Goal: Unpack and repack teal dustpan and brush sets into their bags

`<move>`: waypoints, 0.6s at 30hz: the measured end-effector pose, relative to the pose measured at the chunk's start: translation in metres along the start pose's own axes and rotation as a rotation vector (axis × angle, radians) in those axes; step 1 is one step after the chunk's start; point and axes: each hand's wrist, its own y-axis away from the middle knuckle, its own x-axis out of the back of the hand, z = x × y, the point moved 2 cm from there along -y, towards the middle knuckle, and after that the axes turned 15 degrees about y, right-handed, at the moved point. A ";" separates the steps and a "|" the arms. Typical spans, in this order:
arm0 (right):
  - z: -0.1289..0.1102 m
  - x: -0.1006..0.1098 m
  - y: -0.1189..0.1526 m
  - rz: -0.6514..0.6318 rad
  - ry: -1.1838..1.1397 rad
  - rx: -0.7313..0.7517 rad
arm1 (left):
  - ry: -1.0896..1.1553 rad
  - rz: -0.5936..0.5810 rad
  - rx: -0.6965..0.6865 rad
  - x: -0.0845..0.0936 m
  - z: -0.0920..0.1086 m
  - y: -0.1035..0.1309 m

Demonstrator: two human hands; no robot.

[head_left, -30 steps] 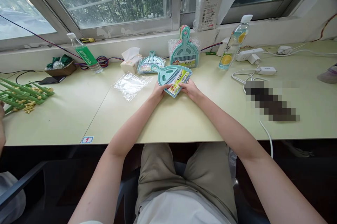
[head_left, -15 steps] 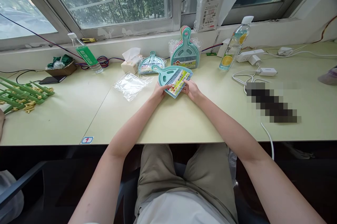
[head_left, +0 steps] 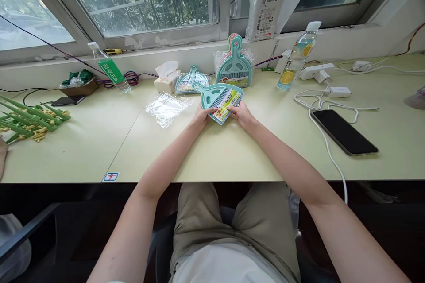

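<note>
Pale table (head_left: 252, 159), both hands (head_left: 221, 116) gripping teal dustpan (head_left: 210, 94), forearms angled inward.

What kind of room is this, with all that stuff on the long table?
It looks like a workroom, maybe a small packing room: there's a long table, a stack of dustpans and an empty-looking plastic bag.
</note>
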 end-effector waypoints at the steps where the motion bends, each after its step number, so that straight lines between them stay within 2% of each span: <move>1: 0.000 0.000 0.000 0.007 -0.001 0.004 | -0.003 -0.001 0.004 -0.001 0.000 0.000; 4: -0.001 0.002 -0.001 0.027 -0.002 0.030 | -0.019 0.043 0.037 0.000 0.001 -0.004; 7: -0.004 0.004 -0.001 0.035 -0.009 0.071 | -0.101 0.200 0.045 0.009 0.008 -0.012; 10: -0.005 0.006 -0.001 0.050 -0.008 0.081 | -0.320 0.292 -0.115 0.022 0.029 -0.018; 12: -0.005 0.006 -0.002 0.073 0.003 0.067 | -0.607 0.364 -0.282 0.031 0.047 -0.016; 14: -0.004 0.006 -0.002 0.082 0.013 0.057 | -1.031 0.475 -0.372 0.039 0.064 -0.012; 16: -0.003 0.005 -0.002 0.077 0.022 0.055 | -1.423 0.554 -0.302 0.048 0.073 -0.008; 18: -0.003 0.004 -0.001 0.069 0.028 0.052 | -1.690 0.571 -0.131 0.057 0.077 -0.007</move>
